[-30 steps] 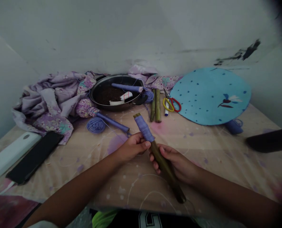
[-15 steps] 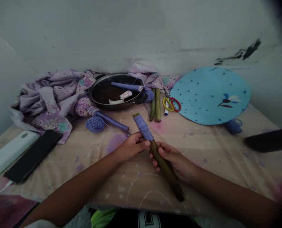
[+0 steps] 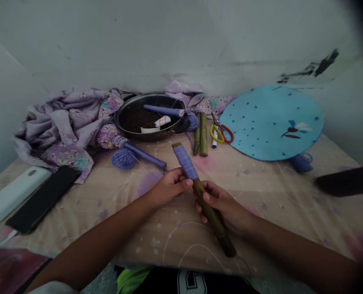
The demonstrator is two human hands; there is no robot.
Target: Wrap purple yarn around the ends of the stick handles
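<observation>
A green-brown plant stalk (image 3: 213,216) slants over the table in front of me, with purple yarn (image 3: 185,162) wound in close turns round its upper part. The stalk's bare middle is wrapped by the fingers of my right hand (image 3: 226,204). At the lower end of the winding, my left hand (image 3: 170,187) pinches the yarn with thumb and fingers against the stalk. From the yarn ball (image 3: 123,158) at the left, a thin strand runs towards my left hand. Beside that ball lies a rod wound in purple yarn (image 3: 146,155).
A dark pan (image 3: 150,136) holds brown crumbly matter and another wrapped rod. Right of it are green stalks (image 3: 203,134), scissors (image 3: 220,132) and a blue dotted board (image 3: 261,139). Crumpled cloth (image 3: 67,130), a white device (image 3: 18,192) and a phone (image 3: 43,200) lie left.
The stalk has turned slightly in my hands, and its upper end has risen a little. Both hands keep their hold in nearly the same place.
</observation>
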